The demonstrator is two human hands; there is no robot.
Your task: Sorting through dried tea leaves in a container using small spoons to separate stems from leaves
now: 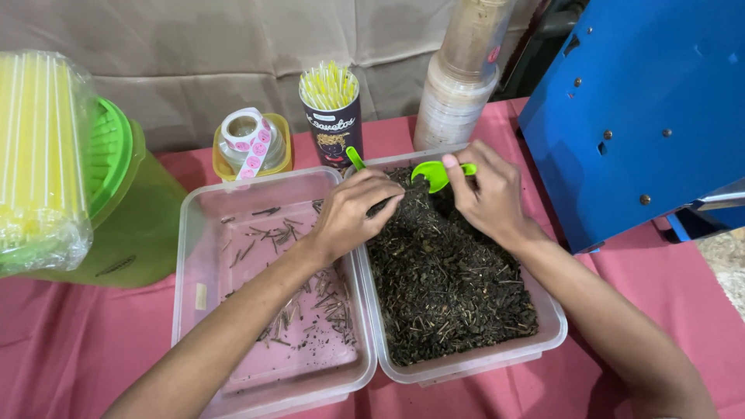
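Two clear plastic tubs sit side by side on a pink cloth. The right tub (pixel 552 326) is heaped with dark dried leaves and twigs (pixel 446 287). The left tub (pixel 186 256) holds only scattered thin stalks (pixel 314 306). My right hand (pixel 489 194) holds a green plastic scoop (pixel 434 172) at the far end of the right tub, over the leaf pile. My left hand (pixel 353 213) reaches across the shared rims, its fingers pinched into the leaves just below the scoop. A second green handle (pixel 355 157) sticks up behind my left hand.
A dark cup of yellow straws (pixel 330 116) and a sticker roll on a yellow pot (pixel 248 140) stand behind the tubs. A green lidded container (pixel 128 202) and wrapped straws (pixel 39 155) sit left. Stacked lidded jars (pixel 458 85) and a blue machine (pixel 644 109) are right.
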